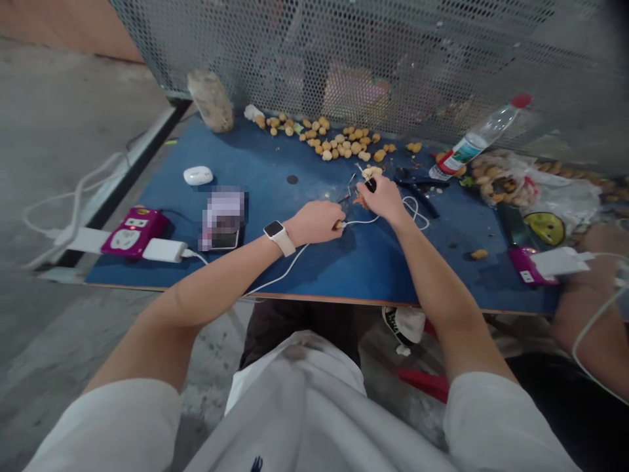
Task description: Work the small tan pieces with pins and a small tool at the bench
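Observation:
My left hand (322, 221), with a watch (279, 236) on its wrist, is closed over the blue table (275, 196). From its fingers a white cable (362, 222) runs right, passing under my right hand. Something small and yellowish shows at those fingertips; I cannot make out what it is. My right hand (382, 198) is closed on a small black object (371, 185). Small dark and reddish bits lie between the hands. Just right of my right hand are dark-handled pliers (421, 195).
Longans (344, 144) lie along the perforated metal screen (275, 59). A bottle (472, 145) and plastic bag (565, 196) stand at the right. At left are a phone (225, 219), white case (198, 175) and purple power strip (133, 233). Another person's arm (590, 308) is at far right.

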Available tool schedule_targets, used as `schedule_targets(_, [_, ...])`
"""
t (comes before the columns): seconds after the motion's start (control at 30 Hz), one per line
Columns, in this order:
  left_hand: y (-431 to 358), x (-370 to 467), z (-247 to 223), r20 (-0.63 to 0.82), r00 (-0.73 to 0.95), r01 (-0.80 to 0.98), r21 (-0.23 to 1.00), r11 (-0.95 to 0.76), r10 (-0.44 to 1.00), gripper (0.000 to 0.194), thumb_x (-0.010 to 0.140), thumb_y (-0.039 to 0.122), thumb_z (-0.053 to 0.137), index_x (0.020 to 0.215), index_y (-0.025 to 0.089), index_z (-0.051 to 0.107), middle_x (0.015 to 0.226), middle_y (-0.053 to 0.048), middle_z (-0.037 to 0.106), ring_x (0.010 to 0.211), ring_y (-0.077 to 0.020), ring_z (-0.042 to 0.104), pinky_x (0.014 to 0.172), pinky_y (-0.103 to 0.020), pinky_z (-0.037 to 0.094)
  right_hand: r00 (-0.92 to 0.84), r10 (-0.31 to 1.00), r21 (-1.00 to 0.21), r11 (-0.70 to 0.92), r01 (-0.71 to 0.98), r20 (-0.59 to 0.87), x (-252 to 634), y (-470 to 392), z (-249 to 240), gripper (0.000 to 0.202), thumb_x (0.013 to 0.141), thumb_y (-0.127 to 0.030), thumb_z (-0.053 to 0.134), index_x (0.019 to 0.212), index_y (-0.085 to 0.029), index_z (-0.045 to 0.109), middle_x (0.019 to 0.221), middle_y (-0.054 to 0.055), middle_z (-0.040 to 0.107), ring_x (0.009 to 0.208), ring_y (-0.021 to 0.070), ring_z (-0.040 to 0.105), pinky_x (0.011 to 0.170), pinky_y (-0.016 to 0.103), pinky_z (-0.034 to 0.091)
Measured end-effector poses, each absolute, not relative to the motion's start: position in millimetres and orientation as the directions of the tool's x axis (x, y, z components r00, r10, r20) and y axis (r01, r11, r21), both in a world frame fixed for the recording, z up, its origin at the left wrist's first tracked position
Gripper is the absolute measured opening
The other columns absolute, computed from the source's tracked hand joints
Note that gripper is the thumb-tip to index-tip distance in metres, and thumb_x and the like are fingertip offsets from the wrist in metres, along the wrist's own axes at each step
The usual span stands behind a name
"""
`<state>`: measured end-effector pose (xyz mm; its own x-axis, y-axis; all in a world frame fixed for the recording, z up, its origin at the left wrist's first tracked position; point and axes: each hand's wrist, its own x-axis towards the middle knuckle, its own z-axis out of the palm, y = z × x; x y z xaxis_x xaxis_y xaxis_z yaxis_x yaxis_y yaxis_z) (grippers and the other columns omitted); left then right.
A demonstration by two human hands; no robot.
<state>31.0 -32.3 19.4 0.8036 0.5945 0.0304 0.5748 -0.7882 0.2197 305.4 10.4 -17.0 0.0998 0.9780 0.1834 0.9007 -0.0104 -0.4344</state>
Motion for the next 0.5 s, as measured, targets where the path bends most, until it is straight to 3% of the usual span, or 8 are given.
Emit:
schedule_targets(0.17, [-40.6, 37.2, 17.2, 0.045, 0.806, 0.568, 0.221, -0.793, 0.590, 0.027, 0.123, 0.031, 0.068, 0.118, 0.017, 0.090, 0.118, -0.018, 0.088, 0.114, -0.0356, 0.086, 0.094, -0.044, 0.062, 0.097, 0.980, -0.428, -0.012, 0.904, 0.175, 304.1, 7.9, -13.0, 0.045, 0.121, -0.065, 0.070, 0.136, -0.026, 0.085, 0.122, 0.020, 0.092, 0.122, 0.0483, 0.086, 0.116, 0.065, 0.070])
schedule_targets(0.3, [-46.3, 38.2, 22.5, 0.014, 0.759, 0.625, 0.262, -0.735, 0.651, 0.040, 0.124, 0.051, 0.080, 0.142, 0.015, 0.083, 0.133, -0.021, 0.085, 0.123, -0.0396, 0.085, 0.097, -0.042, 0.061, 0.095, 0.983, -0.416, -0.021, 0.909, 0.158, 306.2, 9.8, -14.6, 0.043, 0.121, -0.062, 0.070, 0.137, -0.025, 0.085, 0.124, 0.021, 0.092, 0.125, 0.0496, 0.085, 0.117, 0.066, 0.069])
schedule_targets(0.37, [-43.4, 34.8, 27.9, 0.012, 0.695, 0.691, 0.267, -0.672, 0.719, 0.047, 0.127, 0.055, 0.074, 0.150, 0.014, 0.078, 0.142, -0.024, 0.083, 0.129, -0.0416, 0.084, 0.101, -0.043, 0.062, 0.095, 0.985, -0.410, -0.027, 0.912, 0.144, 307.7, 11.3, -16.3, 0.044, 0.121, -0.062, 0.073, 0.137, -0.023, 0.085, 0.129, 0.022, 0.091, 0.128, 0.0503, 0.085, 0.120, 0.068, 0.068])
schedule_targets(0.5, [-22.6, 16.0, 41.1, 0.055, 0.448, 0.867, 0.218, -0.448, 0.893, 0.043, 0.134, 0.038, 0.050, 0.163, 0.011, 0.068, 0.164, -0.030, 0.073, 0.145, -0.0424, 0.081, 0.116, -0.047, 0.064, 0.074, 0.979, -0.441, 0.018, 0.897, 0.191, 307.3, 11.9, -18.2, 0.049, 0.121, -0.066, 0.074, 0.140, -0.022, 0.086, 0.126, 0.022, 0.092, 0.127, 0.0491, 0.085, 0.121, 0.067, 0.068])
